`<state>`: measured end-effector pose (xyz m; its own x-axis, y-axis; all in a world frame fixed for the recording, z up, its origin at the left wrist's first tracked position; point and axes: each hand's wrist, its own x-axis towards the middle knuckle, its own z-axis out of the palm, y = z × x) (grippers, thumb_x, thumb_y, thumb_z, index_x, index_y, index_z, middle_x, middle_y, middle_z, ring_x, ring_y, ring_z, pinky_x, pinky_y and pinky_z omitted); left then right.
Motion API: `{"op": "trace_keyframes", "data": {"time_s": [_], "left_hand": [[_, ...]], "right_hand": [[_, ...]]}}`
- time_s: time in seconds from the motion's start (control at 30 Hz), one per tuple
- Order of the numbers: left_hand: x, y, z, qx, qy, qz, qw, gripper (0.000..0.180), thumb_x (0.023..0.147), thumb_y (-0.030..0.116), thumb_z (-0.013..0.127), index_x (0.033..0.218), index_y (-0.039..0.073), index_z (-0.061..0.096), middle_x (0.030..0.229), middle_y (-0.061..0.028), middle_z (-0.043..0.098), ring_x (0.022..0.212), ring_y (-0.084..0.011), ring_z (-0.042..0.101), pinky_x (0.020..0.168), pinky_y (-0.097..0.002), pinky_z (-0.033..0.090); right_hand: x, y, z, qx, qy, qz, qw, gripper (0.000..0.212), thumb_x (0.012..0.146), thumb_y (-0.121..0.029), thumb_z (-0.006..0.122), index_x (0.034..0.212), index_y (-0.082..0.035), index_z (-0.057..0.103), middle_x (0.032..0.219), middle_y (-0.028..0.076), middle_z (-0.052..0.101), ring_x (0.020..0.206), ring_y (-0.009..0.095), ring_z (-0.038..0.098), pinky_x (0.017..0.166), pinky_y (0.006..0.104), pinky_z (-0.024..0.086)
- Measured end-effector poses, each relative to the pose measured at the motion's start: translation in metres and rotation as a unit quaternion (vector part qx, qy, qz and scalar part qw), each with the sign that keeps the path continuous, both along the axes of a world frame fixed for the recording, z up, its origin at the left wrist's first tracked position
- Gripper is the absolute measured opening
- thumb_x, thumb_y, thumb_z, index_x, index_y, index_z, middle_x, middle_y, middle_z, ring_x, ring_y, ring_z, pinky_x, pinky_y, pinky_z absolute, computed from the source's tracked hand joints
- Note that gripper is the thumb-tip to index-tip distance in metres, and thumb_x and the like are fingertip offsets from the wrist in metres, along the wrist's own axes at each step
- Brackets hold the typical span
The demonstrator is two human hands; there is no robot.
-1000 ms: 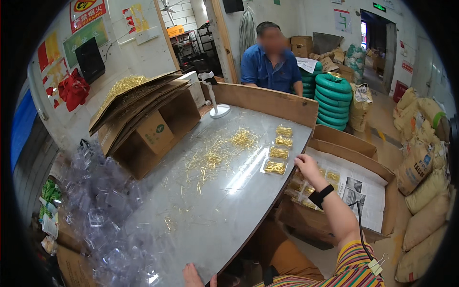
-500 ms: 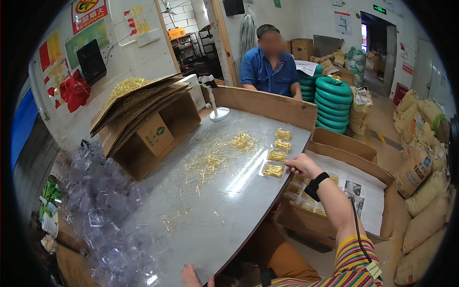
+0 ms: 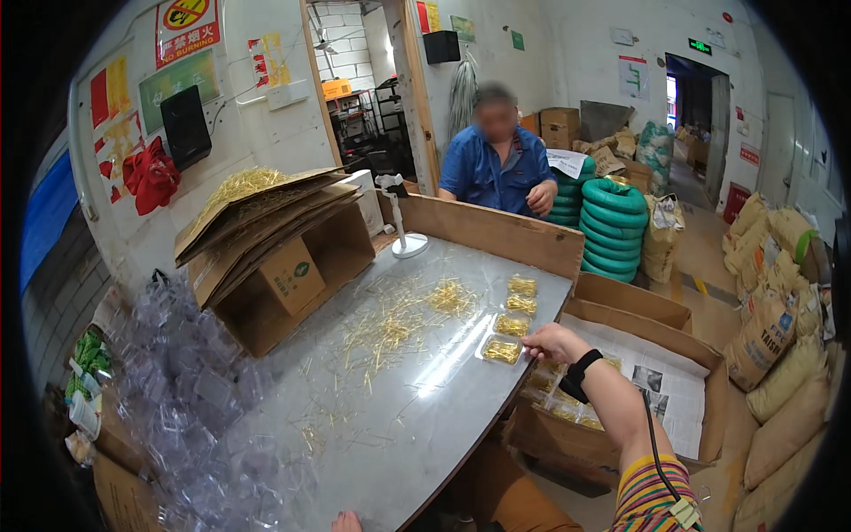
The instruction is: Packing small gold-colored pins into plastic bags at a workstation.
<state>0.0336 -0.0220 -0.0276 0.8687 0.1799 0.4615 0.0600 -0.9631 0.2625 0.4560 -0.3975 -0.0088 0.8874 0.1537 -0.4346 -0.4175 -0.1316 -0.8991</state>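
Note:
My right hand [image 3: 551, 340], with a black band on its wrist, reaches to the table's right edge. Its fingers are closed at the right side of a small clear plastic box [image 3: 503, 349] filled with thin gold-coloured wire pieces. More boxes like it, such as the filled box [image 3: 511, 324] just behind, stand in a row running away from me. Only a small part of my left hand [image 3: 347, 521] shows at the lower edge; it rests on the grey tabletop [image 3: 381, 465], fingers seemingly flat, holding nothing visible. Loose gold wire pieces [image 3: 387, 334] lie scattered mid-table.
Clear empty plastic boxes [image 3: 199, 390] heap at the left. Behind them stands a cardboard box [image 3: 346, 239] under stacked cardboard. A carton [image 3: 709, 403] with filled boxes and newspaper sits right of the table. Beyond the wooden board [image 3: 505, 226] is a person in blue [image 3: 492, 164].
The view has tilted up, so less of my left hand shows. My right hand stays at the nearest filled box. The person across has raised a hand and lowered their head.

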Motion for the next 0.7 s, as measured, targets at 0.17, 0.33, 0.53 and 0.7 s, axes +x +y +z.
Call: {"op": "trace_keyframes", "data": {"time_s": [0.17,0.33,0.53,0.7], "left_hand": [[0.001,0.001,0.0,-0.001,-0.004,-0.009,1.0,0.073,0.084,0.029,0.075,0.141,-0.006,0.046,0.134,-0.0302,0.054,0.124,-0.0485,0.051,0.108,-0.0516,0.041],[0.002,-0.001,0.004,0.007,-0.015,-0.014,1.0,0.071,0.084,0.028,0.076,0.139,-0.007,0.048,0.132,-0.0295,0.055,0.124,-0.0486,0.051,0.108,-0.0523,0.041],[0.001,0.0,-0.001,0.005,0.003,-0.006,1.0,0.069,0.085,0.028,0.075,0.139,-0.006,0.049,0.132,-0.0291,0.056,0.123,-0.0481,0.052,0.108,-0.0524,0.041],[0.002,-0.002,0.003,0.011,0.011,-0.004,1.0,0.069,0.085,0.029,0.075,0.14,-0.004,0.049,0.135,-0.028,0.055,0.125,-0.0473,0.051,0.108,-0.0518,0.041]], "right_hand": [[-0.009,0.0,-0.002,0.025,0.007,0.011,1.0,0.018,0.096,-0.015,0.068,0.092,0.002,0.068,0.078,0.008,0.071,0.062,0.011,0.065,0.049,0.0225,0.05],[-0.015,0.004,0.003,0.072,0.008,0.002,0.997,0.017,0.096,-0.011,0.066,0.096,0.006,0.065,0.08,0.012,0.07,0.065,0.017,0.069,0.051,0.0243,0.054],[-0.019,0.01,0.002,0.068,0.017,-0.026,0.997,0.015,0.098,-0.013,0.064,0.096,0.003,0.064,0.08,0.01,0.07,0.065,0.016,0.069,0.051,0.0241,0.054],[-0.027,0.012,0.001,0.054,0.01,-0.029,0.998,0.016,0.102,-0.018,0.058,0.097,-0.004,0.063,0.08,0.005,0.068,0.066,0.012,0.065,0.054,0.0233,0.052]]}}
